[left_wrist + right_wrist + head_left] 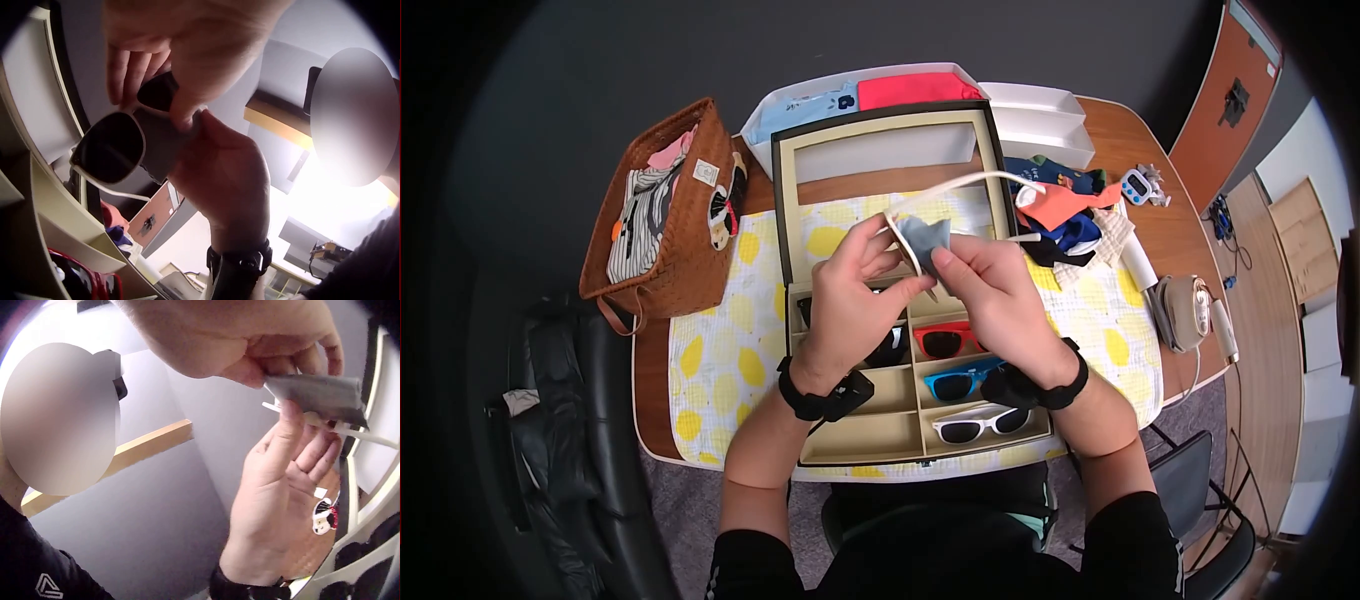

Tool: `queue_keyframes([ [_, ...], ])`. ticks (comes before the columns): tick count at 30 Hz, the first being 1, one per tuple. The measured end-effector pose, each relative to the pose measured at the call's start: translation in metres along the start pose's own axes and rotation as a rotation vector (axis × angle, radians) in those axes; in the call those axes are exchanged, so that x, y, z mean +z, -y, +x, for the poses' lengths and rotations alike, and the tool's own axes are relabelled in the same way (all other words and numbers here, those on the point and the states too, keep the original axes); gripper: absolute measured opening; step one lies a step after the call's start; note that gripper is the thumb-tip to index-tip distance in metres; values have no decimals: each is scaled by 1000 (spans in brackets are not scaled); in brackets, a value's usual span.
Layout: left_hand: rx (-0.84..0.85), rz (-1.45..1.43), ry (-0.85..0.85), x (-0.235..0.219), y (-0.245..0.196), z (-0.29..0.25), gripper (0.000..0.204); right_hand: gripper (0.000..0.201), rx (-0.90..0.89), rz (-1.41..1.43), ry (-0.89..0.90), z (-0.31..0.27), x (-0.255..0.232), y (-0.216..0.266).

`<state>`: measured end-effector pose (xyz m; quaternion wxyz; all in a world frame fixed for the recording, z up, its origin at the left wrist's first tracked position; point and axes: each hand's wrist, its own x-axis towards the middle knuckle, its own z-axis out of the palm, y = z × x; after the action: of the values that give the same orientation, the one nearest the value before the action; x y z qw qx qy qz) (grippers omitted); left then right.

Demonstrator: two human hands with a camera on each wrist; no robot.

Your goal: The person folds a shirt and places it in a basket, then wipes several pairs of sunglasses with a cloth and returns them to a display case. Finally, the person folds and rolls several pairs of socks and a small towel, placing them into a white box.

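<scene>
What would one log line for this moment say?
left hand: holds pale-framed sunglasses | right hand: pinches gray-blue cloth | below: open sunglasses case

The head camera looks forward and down over the desk (655,390), far enough back to take in the display case (782,200) and the basket (685,240). The 2 wrist cameras sit close in, tilted up and facing inward: the left looks past the right hand (219,169), the right past the left hand (269,487) toward the basket, each with the wearer's blurred head (355,119) in frame. All 3 views share the hands, the white-framed sunglasses (112,149) and the grey cloth (925,240).
</scene>
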<state>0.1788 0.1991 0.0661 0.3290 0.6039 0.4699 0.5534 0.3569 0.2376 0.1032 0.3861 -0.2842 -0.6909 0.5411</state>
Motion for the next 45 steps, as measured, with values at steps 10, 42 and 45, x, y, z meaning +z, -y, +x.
queue_keyframes([
  [10, 99, 169, -99, 1, -5, 0, 66, 27, 1, -36, -4, 6, 4, -15],
  [42, -88, -173, -145, 2, 11, 4, 69, 24, -26, 69, -62, -4, 8, 2],
  [45, -77, -111, -109, 3, 9, 2, 70, 26, -58, 127, -67, 0, 9, -11],
])
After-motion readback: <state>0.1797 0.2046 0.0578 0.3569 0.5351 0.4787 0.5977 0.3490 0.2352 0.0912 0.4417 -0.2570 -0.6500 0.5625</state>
